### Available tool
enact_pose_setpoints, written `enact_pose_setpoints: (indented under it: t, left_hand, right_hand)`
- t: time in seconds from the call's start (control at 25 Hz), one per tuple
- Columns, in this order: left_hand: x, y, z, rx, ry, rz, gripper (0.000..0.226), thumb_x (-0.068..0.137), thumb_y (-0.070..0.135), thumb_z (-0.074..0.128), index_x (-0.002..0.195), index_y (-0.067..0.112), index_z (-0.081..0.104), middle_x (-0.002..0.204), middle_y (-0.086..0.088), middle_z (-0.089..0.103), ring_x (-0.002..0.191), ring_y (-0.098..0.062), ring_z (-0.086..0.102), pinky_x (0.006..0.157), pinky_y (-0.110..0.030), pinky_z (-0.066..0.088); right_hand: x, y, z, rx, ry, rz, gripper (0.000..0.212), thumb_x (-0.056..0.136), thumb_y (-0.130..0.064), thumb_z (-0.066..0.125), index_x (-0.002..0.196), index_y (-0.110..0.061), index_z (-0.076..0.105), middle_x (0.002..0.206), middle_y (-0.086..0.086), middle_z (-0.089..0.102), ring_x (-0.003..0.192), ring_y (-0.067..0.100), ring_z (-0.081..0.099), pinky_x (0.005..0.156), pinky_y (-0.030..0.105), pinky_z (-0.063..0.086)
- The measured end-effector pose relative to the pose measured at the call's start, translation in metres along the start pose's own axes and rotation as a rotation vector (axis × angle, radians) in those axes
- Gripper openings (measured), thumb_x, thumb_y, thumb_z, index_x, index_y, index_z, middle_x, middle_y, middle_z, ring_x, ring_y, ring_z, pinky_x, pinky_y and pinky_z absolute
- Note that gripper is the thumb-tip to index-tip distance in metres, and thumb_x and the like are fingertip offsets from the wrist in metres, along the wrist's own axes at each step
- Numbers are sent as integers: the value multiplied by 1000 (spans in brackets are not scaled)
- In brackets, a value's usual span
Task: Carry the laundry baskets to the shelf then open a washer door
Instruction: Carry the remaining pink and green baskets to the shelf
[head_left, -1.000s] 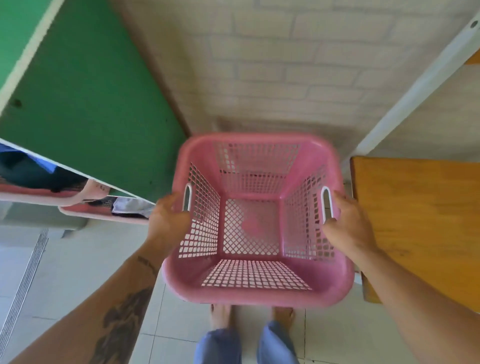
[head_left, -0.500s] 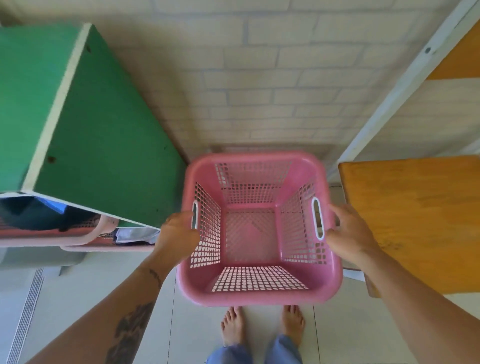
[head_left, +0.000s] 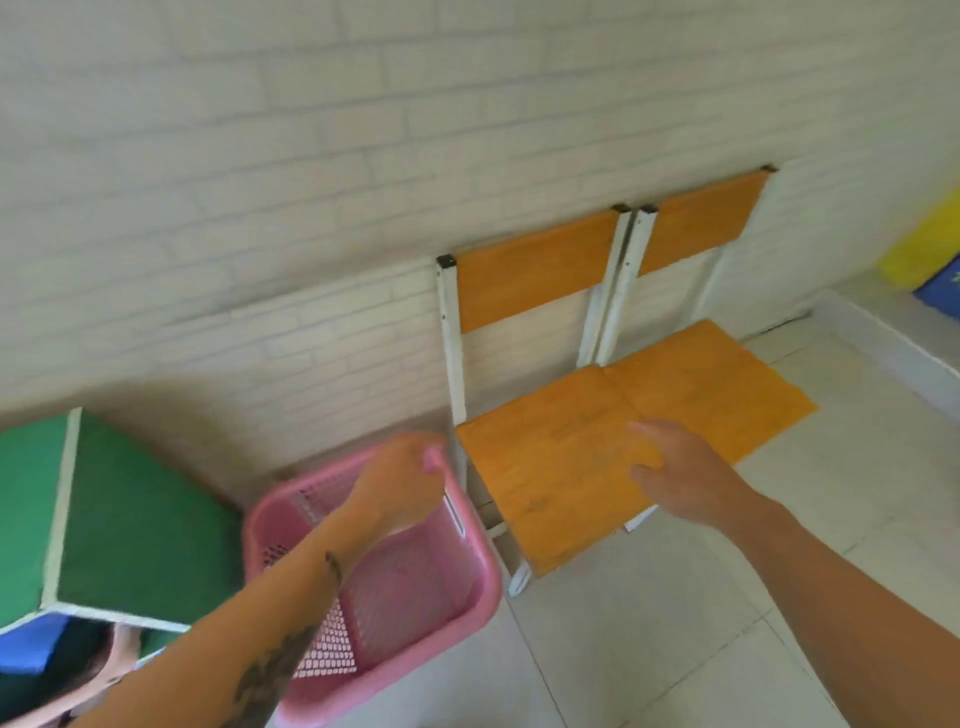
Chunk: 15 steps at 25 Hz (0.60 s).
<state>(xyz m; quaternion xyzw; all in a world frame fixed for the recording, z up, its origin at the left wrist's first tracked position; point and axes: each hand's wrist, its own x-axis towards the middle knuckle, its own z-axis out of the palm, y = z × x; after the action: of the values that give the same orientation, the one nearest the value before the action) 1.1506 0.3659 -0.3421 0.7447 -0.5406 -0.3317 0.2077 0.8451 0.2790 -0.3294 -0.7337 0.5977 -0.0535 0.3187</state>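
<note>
Both hands are free: left hand (head_left: 402, 480) loosely curled above the pink basket (head_left: 395, 597), right hand (head_left: 680, 467) spread; the basket rests on the floor between green shelf (head_left: 140, 525) and chair (head_left: 561, 467), apparently parked.

We saw one pink plastic laundry basket (head_left: 415, 618) sitting low in the frame, at about seven o'clock from the centre. It was squarish with rounded corners, a thick rolled rim and lattice walls and floor, and it stood upright with its mouth open to us. A pale slot handle showed in its wall at roughly two o'clock. It looked empty, though motion blur and a forearm crossing its nine o'clock side hid part of the inside. It appeared to rest on the pale tiled floor, close to the brick wall at its twelve o'clock.
</note>
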Motion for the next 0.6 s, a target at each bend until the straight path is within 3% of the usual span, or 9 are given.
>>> enact_pose_setpoints:
  t: [0.08,0.2,0.32,0.4,0.48,0.6]
  left_hand:
    - [10,69,18,-3,-7,83,43,88,12,49,130,20,57,120,1,56,82,-8,60,67,-17,48]
    - [18,174,60,62,-57,224,43,91,15,47,132,24,54,137,0,50,103,-16,58,83,-29,50]
    - [14,283,124,71,-78,357,42,93,14,44,133,24,52,137,2,50,78,-3,54,65,-28,51]
    - [10,349,173,47,-117,407,44,93,13,44,134,25,51,128,7,54,77,-7,56,67,-37,54]
    - [1,413,227,66,-186,448,45,89,14,46,131,29,53,127,2,55,88,-16,61,73,-39,56]
    - [-12,500,304,118,-266,570,42,86,17,48,125,30,57,125,0,56,90,-15,58,82,-36,54]
  right_hand:
    - [-33,40,-56,25,91,26,57,84,-27,59,139,-19,47,146,0,42,137,19,37,108,29,31]
    - [-82,118,-136,-31,237,95,60,89,-27,60,144,-19,40,154,1,34,141,18,31,113,28,25]
    - [-138,207,-210,-75,384,166,60,88,-31,59,144,-22,40,154,1,34,141,18,31,114,29,22]
    - [-176,262,-250,-102,418,234,61,87,-34,59,144,-22,40,154,2,34,142,19,31,116,30,21]
    - [-215,318,-286,-131,433,317,61,86,-36,58,142,-21,41,153,3,36,141,20,32,117,33,24]
    - [-263,387,-333,-102,479,427,59,76,-41,52,131,-21,50,142,5,48,129,25,45,109,36,37]
